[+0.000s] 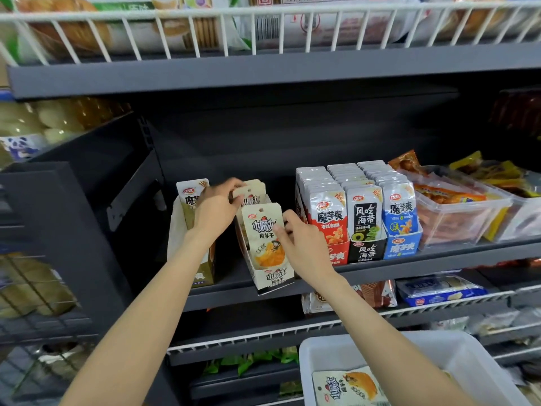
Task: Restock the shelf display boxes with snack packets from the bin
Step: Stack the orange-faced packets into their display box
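Single head-worn wide-angle view, no second camera to share with. It faces forward and slightly down at a dark grey metal shelf unit (263,74), close enough that both forearms stretch up from the bottom edge to the middle shelf. The left hand (216,212) and right hand (304,244) sit near frame centre. A white wire basket rail (263,27) runs along the top edge, seen from below. A white plastic bin (409,344) is cut off at the bottom right corner. Straight shelf edges bow toward the borders.
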Demonstrator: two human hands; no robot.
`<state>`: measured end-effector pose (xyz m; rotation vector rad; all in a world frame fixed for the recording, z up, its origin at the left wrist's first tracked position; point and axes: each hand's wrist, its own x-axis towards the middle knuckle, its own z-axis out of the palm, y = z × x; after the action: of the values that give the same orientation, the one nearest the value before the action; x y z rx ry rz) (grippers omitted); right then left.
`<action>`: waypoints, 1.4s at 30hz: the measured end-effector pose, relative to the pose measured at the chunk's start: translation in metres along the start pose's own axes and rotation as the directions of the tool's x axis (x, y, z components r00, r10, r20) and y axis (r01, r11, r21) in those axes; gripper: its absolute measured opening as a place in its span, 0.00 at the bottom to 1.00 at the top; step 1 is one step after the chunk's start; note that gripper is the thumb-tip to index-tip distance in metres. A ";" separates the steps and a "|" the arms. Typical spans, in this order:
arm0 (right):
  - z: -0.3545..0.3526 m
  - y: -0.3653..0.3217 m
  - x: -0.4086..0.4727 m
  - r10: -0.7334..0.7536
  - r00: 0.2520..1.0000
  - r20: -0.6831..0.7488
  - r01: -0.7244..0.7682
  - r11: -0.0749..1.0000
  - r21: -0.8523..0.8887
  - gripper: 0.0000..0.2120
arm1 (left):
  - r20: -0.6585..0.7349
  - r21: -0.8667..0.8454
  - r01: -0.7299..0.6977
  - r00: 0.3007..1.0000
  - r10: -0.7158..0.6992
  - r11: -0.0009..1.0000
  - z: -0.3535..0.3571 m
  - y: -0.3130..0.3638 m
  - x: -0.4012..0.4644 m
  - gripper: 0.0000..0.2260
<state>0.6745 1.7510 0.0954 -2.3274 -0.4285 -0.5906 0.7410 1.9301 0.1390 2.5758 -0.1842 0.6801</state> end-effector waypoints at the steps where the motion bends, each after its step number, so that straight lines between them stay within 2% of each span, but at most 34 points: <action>1: -0.001 -0.002 0.004 0.016 1.000 -0.021 -0.015 0.999 0.036 0.09 | -0.047 -0.031 -0.004 0.999 0.003 1.000 0.001 -0.002 0.000 0.08; 3: -0.001 -0.005 0.019 0.061 0.996 -0.060 -0.057 0.995 0.080 0.09 | -0.115 -0.016 -0.019 0.993 0.017 1.000 0.002 -0.002 0.000 0.07; 7: 0.014 -0.003 0.065 0.185 0.983 -0.018 -0.184 0.982 0.051 0.11 | -0.057 -0.033 0.076 0.995 -0.077 0.997 0.004 0.001 0.009 0.09; 10: 0.029 0.001 0.081 0.284 0.959 0.009 -0.283 0.954 0.097 0.10 | -0.058 -0.135 0.133 0.988 -0.142 0.982 0.007 0.005 0.014 0.09; 13: 0.037 0.004 0.081 0.353 0.933 -0.072 -0.347 0.934 0.081 0.12 | -0.067 -0.236 0.139 0.985 -0.158 0.962 0.010 0.008 0.016 0.08; 17: 0.039 -0.001 0.078 0.286 0.941 -0.181 -0.273 0.957 0.094 0.24 | -0.029 -0.279 0.144 0.987 -0.158 0.950 0.014 0.013 0.016 0.14; 20: 0.029 -0.008 0.070 0.178 0.961 -0.211 -0.175 0.984 0.034 0.24 | -0.085 -0.264 0.139 0.982 -0.166 0.955 0.008 0.013 0.005 0.19; 23: 0.011 -0.013 0.041 0.029 0.974 -0.225 -0.014 0.998 0.067 0.16 | -0.259 -0.159 0.031 0.963 -0.072 0.987 -0.003 0.018 -0.025 0.16; 26: -0.009 -0.007 -0.013 -0.047 0.989 -0.142 0.069 0.986 0.153 0.11 | -0.331 -0.243 -0.108 0.943 0.022 0.964 -0.007 0.035 -0.070 0.11; 29: -0.028 0.012 -0.071 0.034 0.999 -0.018 -0.029 0.976 0.216 0.08 | -0.390 -0.265 -0.297 0.903 0.180 0.917 0.004 0.050 -0.116 0.10; 32: -0.038 0.044 -0.123 0.114 0.989 0.095 -0.130 0.975 0.179 0.07 | -0.408 -0.279 -0.477 0.844 0.347 0.833 0.024 0.065 -0.162 0.11; 35: -0.046 0.081 -0.169 0.235 0.944 0.232 -0.251 0.967 0.041 0.07 | -0.250 -0.354 -0.525 0.851 0.463 0.774 0.048 0.082 -0.203 0.10; 36: -0.049 0.094 -0.183 0.281 0.921 0.268 -0.292 0.956 0.000 0.08 | -0.129 -0.376 -0.492 0.867 0.482 0.785 0.056 0.088 -0.215 0.10; 38: -0.055 0.118 -0.210 0.342 0.883 0.321 -0.339 0.938 -0.065 0.08 | 0.201 -0.373 -0.353 0.872 0.446 0.858 0.077 0.100 -0.232 0.10; 40: -0.061 0.136 -0.230 0.382 0.843 0.378 -0.350 0.924 -0.153 0.10 | 0.467 -0.313 -0.246 0.801 0.374 0.917 0.103 0.107 -0.245 0.11; 42: -0.068 0.149 -0.244 0.424 0.781 0.459 -0.338 0.904 -0.261 0.15 | 0.645 -0.227 -0.201 0.702 0.302 0.953 0.127 0.112 -0.257 0.16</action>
<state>0.5163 1.5646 -0.0669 -2.6196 -0.1218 0.2089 0.5458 1.7737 -0.0405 2.5603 -0.8047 -0.2306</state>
